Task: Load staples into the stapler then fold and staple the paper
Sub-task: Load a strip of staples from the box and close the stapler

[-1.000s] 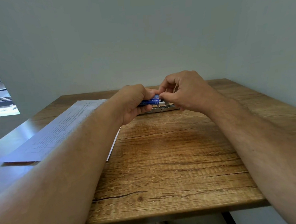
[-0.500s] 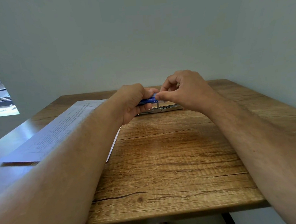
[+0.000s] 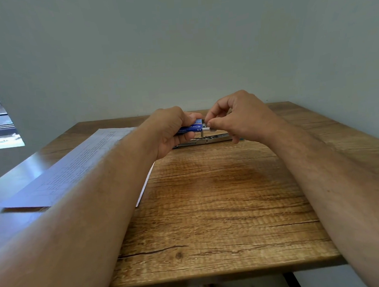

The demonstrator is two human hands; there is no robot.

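- Nearest the front edge, the wooden table (image 3: 221,208) shows bare grain, with a dark crack in the board close to that edge, and both forearms reach across it toward the far side.
- Along the left edge lies the paper (image 3: 74,170), a printed sheet flat on the wood, partly covered by the left forearm.
- Toward the far edge, near the middle, the left hand (image 3: 172,131) curls its fingers round a small blue staple box (image 3: 191,128), held just above the table.
- Just beside it, the right hand (image 3: 238,118) pinches something small and pale at the box's right end between thumb and forefinger.
- Below both hands the stapler (image 3: 206,140) lies on the table, a metal part exposed.
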